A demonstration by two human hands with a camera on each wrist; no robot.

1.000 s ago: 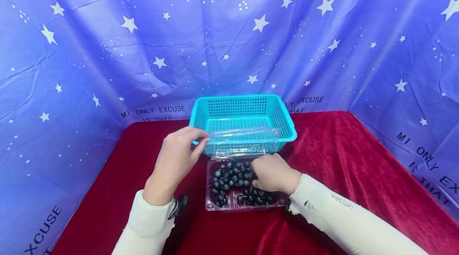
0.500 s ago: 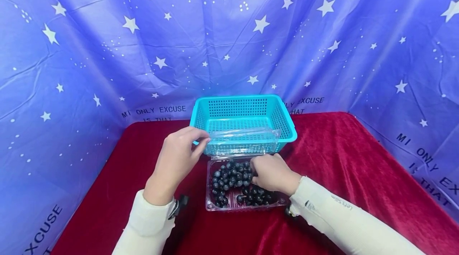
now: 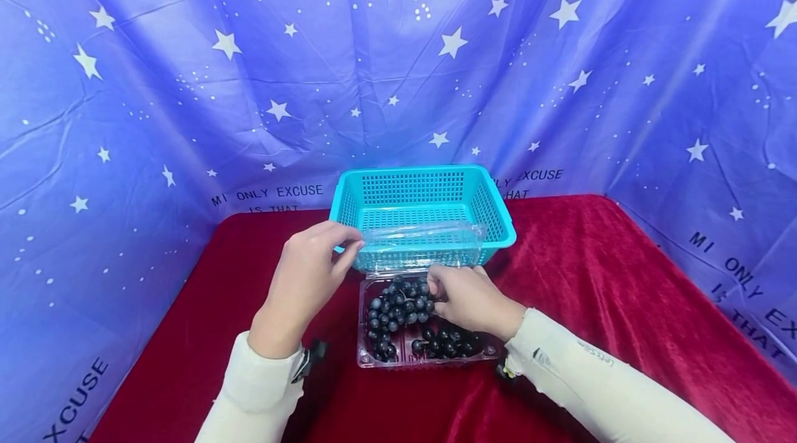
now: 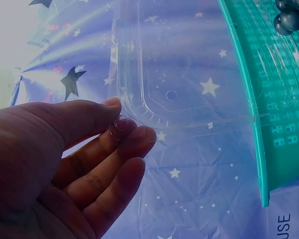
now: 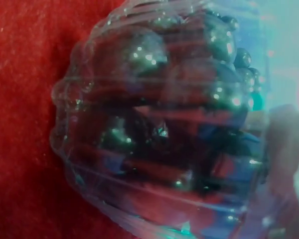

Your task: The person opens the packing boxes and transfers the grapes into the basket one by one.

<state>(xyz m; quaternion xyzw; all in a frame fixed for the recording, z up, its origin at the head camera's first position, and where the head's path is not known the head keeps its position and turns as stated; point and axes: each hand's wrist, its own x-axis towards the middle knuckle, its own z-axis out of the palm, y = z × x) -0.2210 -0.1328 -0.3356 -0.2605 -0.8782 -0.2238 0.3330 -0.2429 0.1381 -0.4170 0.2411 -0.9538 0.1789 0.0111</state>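
In the head view a clear plastic clamshell box (image 3: pixel 363 332) holds two clusters of dark grapes. My left hand (image 3: pixel 305 277) pinches a corner of its raised lid (image 3: pixel 423 239); the left wrist view shows thumb and fingers at the lid's corner (image 4: pixel 149 117). My right hand (image 3: pixel 470 299) reaches over the box, thumb and curled forefinger on the right side of the larger bunch of grapes (image 3: pixel 395 308). The smaller cluster of grapes (image 3: pixel 445 344) lies under that hand. Through the box wall, the right wrist view shows grapes (image 5: pixel 144 55) close up; right fingertips are mostly hidden.
Behind the box stands a turquoise slotted basket (image 3: pixel 411 188), seen partly through the lid. Red velvet cloth (image 3: pixel 579 277) covers the table. A blue curtain with stars (image 3: pixel 349 69) hangs around the back and sides.
My right hand has shifted slightly left with the larger bunch, showing more of the smaller cluster beneath. My left hand and the lid have stayed in place.
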